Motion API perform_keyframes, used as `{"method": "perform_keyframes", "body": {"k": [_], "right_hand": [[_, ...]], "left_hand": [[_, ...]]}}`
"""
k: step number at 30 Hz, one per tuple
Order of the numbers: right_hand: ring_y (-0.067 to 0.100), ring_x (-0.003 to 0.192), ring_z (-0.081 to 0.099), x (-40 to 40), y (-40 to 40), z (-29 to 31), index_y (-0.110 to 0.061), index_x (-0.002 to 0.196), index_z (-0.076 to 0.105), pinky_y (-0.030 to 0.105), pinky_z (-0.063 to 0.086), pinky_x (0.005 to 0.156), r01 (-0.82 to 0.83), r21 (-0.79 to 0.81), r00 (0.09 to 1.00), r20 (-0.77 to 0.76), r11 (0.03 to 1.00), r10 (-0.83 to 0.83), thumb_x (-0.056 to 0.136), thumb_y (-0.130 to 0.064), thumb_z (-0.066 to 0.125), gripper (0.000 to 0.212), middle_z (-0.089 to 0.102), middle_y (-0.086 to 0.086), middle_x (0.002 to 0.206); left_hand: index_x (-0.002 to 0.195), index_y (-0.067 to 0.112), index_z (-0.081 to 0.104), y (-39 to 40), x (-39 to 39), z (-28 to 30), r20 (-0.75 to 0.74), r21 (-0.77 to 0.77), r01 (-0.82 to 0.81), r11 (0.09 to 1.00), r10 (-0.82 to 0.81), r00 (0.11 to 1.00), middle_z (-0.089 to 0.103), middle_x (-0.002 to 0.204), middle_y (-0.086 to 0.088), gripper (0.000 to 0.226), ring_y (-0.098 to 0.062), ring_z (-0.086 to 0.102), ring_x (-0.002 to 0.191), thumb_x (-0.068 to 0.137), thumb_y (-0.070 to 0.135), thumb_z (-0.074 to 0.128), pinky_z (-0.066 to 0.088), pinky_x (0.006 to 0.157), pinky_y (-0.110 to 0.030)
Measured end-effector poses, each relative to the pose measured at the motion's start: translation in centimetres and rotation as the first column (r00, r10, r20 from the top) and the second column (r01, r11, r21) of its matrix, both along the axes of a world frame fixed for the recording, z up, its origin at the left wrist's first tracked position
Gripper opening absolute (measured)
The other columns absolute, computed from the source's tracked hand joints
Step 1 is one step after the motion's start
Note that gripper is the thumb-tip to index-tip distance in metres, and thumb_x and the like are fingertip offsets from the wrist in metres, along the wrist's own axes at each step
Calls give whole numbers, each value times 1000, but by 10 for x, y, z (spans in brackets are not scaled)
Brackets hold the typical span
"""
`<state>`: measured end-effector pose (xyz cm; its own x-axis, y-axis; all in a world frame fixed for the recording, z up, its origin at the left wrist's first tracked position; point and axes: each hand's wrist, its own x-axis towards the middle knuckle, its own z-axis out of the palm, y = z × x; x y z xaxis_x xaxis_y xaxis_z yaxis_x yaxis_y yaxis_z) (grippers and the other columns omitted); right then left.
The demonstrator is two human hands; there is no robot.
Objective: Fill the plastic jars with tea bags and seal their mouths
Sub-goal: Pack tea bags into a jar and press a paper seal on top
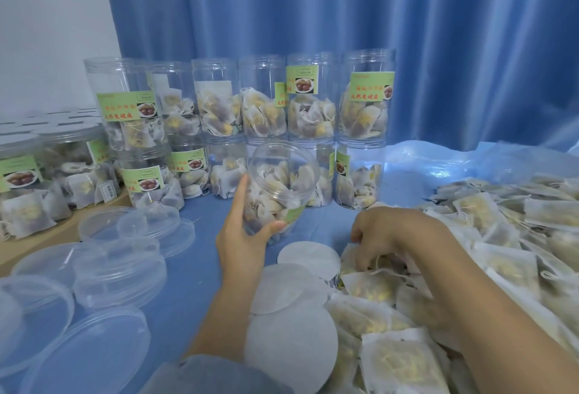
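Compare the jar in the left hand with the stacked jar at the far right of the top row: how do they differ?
The held jar is tilted, mouth toward the camera, gripped by the left hand; the top-right jar stands upright on another jar. The held jar's green label shows only as a sliver near the thumb; the top-right jar's label faces the camera. Both are clear plastic, lidless and partly filled with tea bags.

A blue curtain point(344, 33) hangs in deep vertical folds across nearly the whole back of the scene — its pleats catch soft, even light. At the upper left stands a plain white wall point(47, 17). Below, a blue cloth point(194, 255) covers the work surface, with a strip of tan wooden board point(53, 237) showing at the left edge.
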<state>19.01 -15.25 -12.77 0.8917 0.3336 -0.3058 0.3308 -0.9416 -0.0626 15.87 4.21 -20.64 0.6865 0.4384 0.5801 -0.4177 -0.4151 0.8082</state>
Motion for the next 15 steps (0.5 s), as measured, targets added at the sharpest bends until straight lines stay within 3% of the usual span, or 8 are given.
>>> {"method": "perform_keyframes", "body": {"k": [3, 6, 7, 9, 10, 12, 14, 15], "right_hand": [[20, 50, 47, 0, 0, -7, -10, 57, 51, 18, 36, 49, -20, -24, 994, 108, 1000, 23, 70, -10, 66, 20, 50, 4, 55], [20, 60, 57, 1, -1, -14, -8, 73, 67, 22, 46, 57, -19, 43, 971, 237, 999, 9, 69, -12, 70, 7, 64, 6, 74], [18, 67, 60, 2, -2, -12, -11, 79, 70, 23, 49, 61, -30, 114, 962, 273, 993, -2, 69, -16, 72, 11, 67, 4, 82], [3, 66, 57, 2, -4, -4, -21, 74, 71, 14, 45, 61, -115, 384, 957, 290, 916, -1, 70, -22, 79, 10, 68, -8, 77], [-5, 61, 55, 0, -3, 3, -25, 74, 72, 7, 40, 58, -167, 548, 960, 280, 819, 9, 69, -25, 82, 12, 66, -15, 69], [-7, 56, 56, -9, 2, 15, -22, 79, 74, 4, 40, 57, -252, 849, 962, 272, 465, 25, 69, -21, 82, 13, 67, -15, 63], [4, 62, 65, -15, 10, 20, -18, 83, 73, 13, 50, 64, -312, 949, 948, 314, 49, -44, 74, -13, 78, 11, 72, -5, 72], [9, 67, 68, -17, 15, 21, -19, 84, 72, 18, 54, 68, -354, 932, 930, 342, -82, -134, 76, -10, 76, 12, 73, -2, 75]], "left_hand": [[127, 61, 28, 0, 0, -1, 9, 40, 4, 999, -4, 1000, 34, 112, 56, 94, 9, 43, 115, 65, 15, 82, 37, 89, -12], [132, 55, 26, 0, -1, -3, 14, 81, 10, 997, -12, 1000, 33, 114, 54, 96, 20, 43, 107, 66, 14, 81, 37, 91, -16], [133, 54, 25, 0, -1, -3, 14, 90, 10, 996, -11, 1000, 33, 115, 53, 97, 24, 42, 103, 66, 13, 81, 37, 91, -16], [133, 55, 26, 0, -1, -3, 19, 83, 8, 997, -10, 1000, 33, 118, 51, 97, 24, 41, 106, 66, 12, 81, 38, 94, -18], [131, 55, 27, 1, -1, -2, 26, 75, 7, 997, -9, 1000, 33, 119, 49, 96, 18, 42, 112, 66, 11, 81, 38, 96, -19], [129, 57, 28, 1, -1, -1, 34, 66, 4, 998, -7, 999, 32, 121, 49, 95, 12, 39, 119, 66, 10, 81, 37, 96, -12], [127, 60, 28, 1, -1, -1, 29, 49, 9, 999, -11, 1000, 33, 119, 51, 95, 18, 37, 117, 66, 9, 81, 35, 91, -2], [127, 61, 29, 1, -1, -1, 25, 41, 17, 999, -18, 1000, 33, 116, 55, 96, 23, 37, 114, 66, 9, 82, 33, 89, 1]]}}
